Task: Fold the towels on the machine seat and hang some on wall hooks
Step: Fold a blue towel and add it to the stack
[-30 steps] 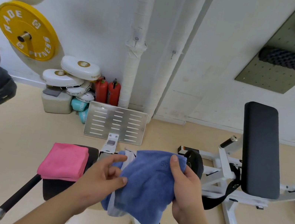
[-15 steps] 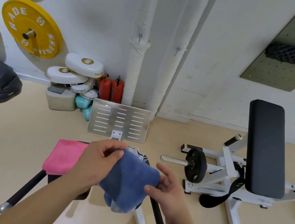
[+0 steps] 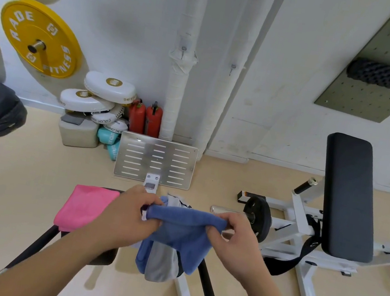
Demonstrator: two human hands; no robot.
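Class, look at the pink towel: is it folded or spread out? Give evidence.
Folded. The pink cloth towel lies as a compact rectangle with straight edges on the black padded seat.

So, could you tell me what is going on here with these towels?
A person holds a blue towel up over the machine seat, the left hand and the right hand each pinching one end of its top edge. A pink towel already lies folded on the seat. The wall hooks behind hold nothing yet.
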